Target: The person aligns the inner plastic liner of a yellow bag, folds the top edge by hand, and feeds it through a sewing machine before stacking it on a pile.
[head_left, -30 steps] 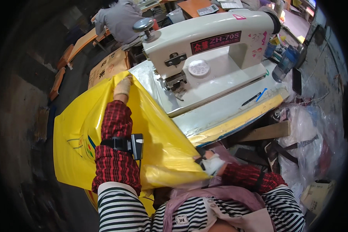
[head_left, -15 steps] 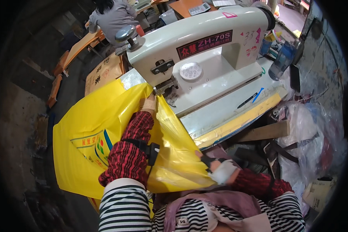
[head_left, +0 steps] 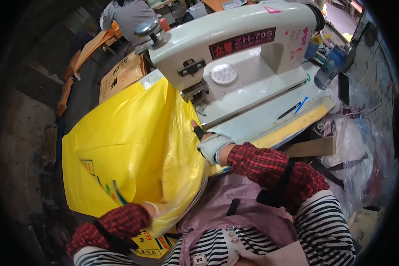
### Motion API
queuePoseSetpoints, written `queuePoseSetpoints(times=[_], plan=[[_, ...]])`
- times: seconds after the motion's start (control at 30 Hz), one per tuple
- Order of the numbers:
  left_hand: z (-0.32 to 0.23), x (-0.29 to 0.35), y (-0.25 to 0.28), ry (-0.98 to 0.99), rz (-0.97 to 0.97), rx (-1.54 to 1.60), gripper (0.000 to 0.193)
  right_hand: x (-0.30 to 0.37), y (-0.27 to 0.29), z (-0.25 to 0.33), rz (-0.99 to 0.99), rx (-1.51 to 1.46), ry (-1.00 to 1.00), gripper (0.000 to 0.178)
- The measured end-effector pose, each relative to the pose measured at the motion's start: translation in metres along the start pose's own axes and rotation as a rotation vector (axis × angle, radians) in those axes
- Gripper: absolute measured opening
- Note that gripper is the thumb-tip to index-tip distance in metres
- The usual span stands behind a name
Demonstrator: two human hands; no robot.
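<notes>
A large glossy yellow sack [head_left: 115, 142] with a translucent plastic lining [head_left: 184, 177] spreads across the left and middle. Its upper edge lies by the head of a pale sewing-type machine [head_left: 226, 44]. My right hand [head_left: 213, 144], in a pale glove with a black band on a finger, grips the sack's right edge just below the machine's working end. Low on the sack, at the plastic's lower edge, is my left hand [head_left: 157, 209]; its fingers are blurred and partly hidden by the plastic. Another yellow printed sack [head_left: 148, 244] shows beneath.
On the machine's table lie a black pen [head_left: 289, 111] and a blue stick [head_left: 301, 105]. A blue bottle [head_left: 328, 68] and a dark phone [head_left: 343, 88] stand right. Clear plastic [head_left: 350, 146] heaps beside a wooden bar [head_left: 312, 147]. Another person [head_left: 131, 17] sits at the far left.
My left hand has come down from the machine's head to the sack's lower edge. My right hand has moved up and left to the sack's edge by the machine.
</notes>
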State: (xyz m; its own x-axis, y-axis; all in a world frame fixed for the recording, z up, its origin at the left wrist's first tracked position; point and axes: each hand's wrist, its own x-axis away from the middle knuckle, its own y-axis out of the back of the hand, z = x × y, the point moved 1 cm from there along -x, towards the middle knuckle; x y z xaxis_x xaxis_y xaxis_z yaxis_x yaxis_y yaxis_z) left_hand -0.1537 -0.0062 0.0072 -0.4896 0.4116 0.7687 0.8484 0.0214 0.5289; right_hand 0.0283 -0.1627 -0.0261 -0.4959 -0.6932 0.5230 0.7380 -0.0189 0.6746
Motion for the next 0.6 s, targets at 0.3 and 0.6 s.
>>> queuePoseSetpoints(times=[0.3,0.6], plan=[[-0.070,-0.011,0.034,-0.128,-0.959,0.150,0.027,-0.023,-0.076,-0.059,-0.497,0.070,0.373,0.084],[-0.072,0.028,0.068,-0.225,-0.738,0.574,0.021,0.008,-0.075,-0.034,-0.329,-0.210,0.086,0.083]])
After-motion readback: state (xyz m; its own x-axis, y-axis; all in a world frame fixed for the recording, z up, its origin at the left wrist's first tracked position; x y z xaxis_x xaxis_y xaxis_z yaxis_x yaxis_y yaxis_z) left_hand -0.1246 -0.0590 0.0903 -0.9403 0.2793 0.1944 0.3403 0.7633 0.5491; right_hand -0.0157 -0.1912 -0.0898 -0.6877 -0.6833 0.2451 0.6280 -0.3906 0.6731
